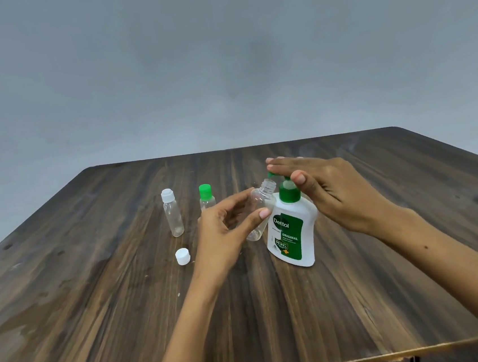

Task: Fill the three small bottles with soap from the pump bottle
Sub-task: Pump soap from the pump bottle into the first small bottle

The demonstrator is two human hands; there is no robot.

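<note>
Clear open bottle (pixel 260 211) pinched in left hand (pixel 225 229) fingers, mouth tilted under spout; right hand (pixel 321 190) fingers flat together on pump bottle (pixel 293 231) head.

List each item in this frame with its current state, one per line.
Held small bottle: uncapped, tilted, looks empty, mouth beside the pump nozzle.
Pump bottle: upright on the table.
White-capped bottle: capped, standing, looks empty.
Green-capped bottle: capped, standing, partly hidden.
Loose white cap: off, lying on the table.
Left hand: gripping the held small bottle.
Right hand: resting on the pump head.
</note>
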